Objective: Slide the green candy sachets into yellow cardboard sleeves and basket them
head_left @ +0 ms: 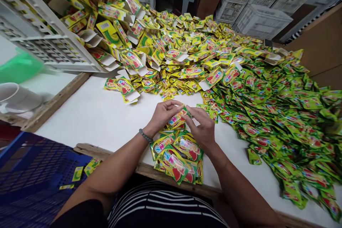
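Observation:
My left hand (162, 114) and my right hand (202, 126) meet over the white table (101, 114), both pinching one green and yellow snack packet (177, 118) between their fingertips. A bead bracelet sits on my left wrist. Just below the hands lies a small heap of larger green packets (176, 156) at the table's front edge. A wide spread of green sachets (280, 114) covers the table to the right. Yellow flat cartons (165, 57) are piled behind the hands.
A white plastic crate (40, 39) tips over the table's left side, spilling cartons. A blue crate (32, 171) sits low at the left with a few packets on it. Stacked white crates (256, 3) stand at the back right. A white cup (13, 96) is at far left.

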Motion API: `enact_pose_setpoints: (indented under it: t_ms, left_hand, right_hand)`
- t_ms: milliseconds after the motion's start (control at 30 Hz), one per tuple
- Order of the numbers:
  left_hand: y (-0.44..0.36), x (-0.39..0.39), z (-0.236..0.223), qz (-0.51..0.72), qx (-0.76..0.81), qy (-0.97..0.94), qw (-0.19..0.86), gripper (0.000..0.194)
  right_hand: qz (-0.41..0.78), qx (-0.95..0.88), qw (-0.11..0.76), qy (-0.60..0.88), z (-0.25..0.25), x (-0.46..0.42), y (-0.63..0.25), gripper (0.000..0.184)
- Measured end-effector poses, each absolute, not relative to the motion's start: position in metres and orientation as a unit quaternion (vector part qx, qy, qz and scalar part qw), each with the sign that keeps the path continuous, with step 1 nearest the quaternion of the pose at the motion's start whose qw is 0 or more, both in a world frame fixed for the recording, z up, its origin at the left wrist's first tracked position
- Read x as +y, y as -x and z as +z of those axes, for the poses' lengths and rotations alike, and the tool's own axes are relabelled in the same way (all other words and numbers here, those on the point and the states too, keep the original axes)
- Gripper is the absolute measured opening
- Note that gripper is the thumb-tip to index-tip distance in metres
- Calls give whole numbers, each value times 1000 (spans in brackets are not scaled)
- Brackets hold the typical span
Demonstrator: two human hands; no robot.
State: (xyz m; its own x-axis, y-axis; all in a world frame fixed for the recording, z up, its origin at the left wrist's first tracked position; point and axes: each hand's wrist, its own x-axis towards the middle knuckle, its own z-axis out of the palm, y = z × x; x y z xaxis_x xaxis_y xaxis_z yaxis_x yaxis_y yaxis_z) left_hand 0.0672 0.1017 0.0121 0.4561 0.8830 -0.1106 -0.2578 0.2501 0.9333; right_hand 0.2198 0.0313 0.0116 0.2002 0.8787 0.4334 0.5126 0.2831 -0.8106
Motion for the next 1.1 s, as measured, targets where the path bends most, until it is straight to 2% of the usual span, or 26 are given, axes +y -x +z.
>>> enact_pose_setpoints:
  t_ms: [133, 300, 400, 833, 1100]
  left_hand:
    - [-67, 101, 13, 412, 352, -440, 716, 43]
    - [-69, 100, 16, 390, 351, -434, 732, 44]
    - [-70, 99, 17, 384, 350, -426, 741, 44]
    - [-66, 97, 13, 403, 349, -499, 683, 36]
    - [-63, 97, 14, 410, 345, -514, 670, 33]
  right_hand:
    - [311, -550, 531, 564, 13, 31, -225, 24]
    - [423, -420, 560, 575, 13, 32, -228, 27]
    - [458, -378, 573, 564, 15, 33, -228, 22]
    - [388, -497, 536, 562, 10, 34, -245, 9]
    - [337, -554, 518, 558, 13, 33, -241, 15]
